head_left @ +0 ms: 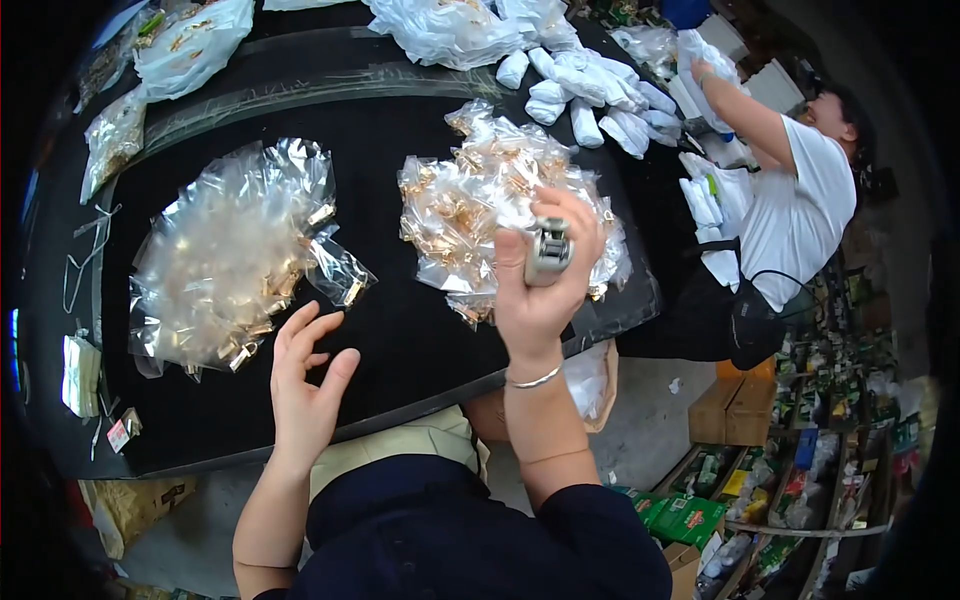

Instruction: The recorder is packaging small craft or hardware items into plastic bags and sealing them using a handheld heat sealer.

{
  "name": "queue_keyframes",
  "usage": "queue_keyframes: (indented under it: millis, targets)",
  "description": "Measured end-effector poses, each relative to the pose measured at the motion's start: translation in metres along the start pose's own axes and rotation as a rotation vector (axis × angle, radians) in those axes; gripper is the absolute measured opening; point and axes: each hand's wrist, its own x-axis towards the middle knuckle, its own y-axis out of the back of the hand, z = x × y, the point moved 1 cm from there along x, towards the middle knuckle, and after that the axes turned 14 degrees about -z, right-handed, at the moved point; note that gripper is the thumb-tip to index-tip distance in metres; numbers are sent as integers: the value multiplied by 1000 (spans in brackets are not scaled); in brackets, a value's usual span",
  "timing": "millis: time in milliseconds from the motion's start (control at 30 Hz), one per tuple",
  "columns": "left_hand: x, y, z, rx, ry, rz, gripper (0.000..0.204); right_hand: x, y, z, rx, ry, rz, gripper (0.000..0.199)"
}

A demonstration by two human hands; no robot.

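My right hand is closed round a small grey-beige stapler, its metal end facing up. It hovers over the near side of a heap of clear plastic bags with gold-coloured metal pieces. Empty and with its fingers apart, my left hand is over the table's near part. Just beyond its fingertips lies a single clear bag with a gold piece, at the edge of a second heap of such bags on the left.
The black table has white wrapped bundles and a white plastic sack at its far side. Another filled bag lies far left. On the right, a person in a white shirt handles white packages. Cardboard boxes stand on the floor.
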Motion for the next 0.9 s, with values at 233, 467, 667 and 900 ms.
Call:
queue_keyframes:
  millis: [233, 467, 667, 900]
  targets:
    - [29, -3, -14, -90, 104, -89, 56, -53, -32, -7, 690, -511, -500, 18]
    - [51, 9, -21, -10, -91, -122, 40, -56, -44, 2, 765, -703, -525, 18]
    - [33, 22, -19, -5, -121, -162, 34, 22, -75, -1, 592, -578, -540, 25]
    - [22, 27, -18, -336, -18, -69, 41, 66, -176, 37, 323, -581, -781, 36]
